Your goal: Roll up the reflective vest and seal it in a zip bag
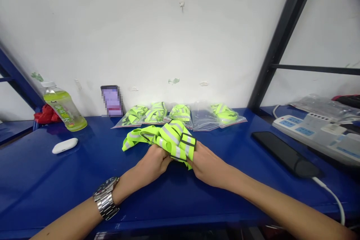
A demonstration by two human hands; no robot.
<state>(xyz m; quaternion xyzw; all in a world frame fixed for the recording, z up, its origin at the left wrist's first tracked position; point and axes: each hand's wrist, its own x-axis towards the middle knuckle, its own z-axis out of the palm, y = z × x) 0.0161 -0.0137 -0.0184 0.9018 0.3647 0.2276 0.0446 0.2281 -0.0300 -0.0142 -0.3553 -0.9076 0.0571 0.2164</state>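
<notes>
Between both hands is a bundle of neon yellow-green reflective strap with silver stripes and black buckles. My left hand is closed on its lower left side, fingers curled under the folds. On the right, my right hand grips the bundle beside a black buckle, its fingertips partly hidden by the fabric. A loose tail of strap trails left over the table. Just behind lie several clear zip bags, among them a left bag and a right bag, with similar neon straps inside.
A blue table meets a white wall. At left are a green drink bottle, a red crumpled item and a white earbud case. A phone leans on the wall. Right: a cabled black phone and power strips.
</notes>
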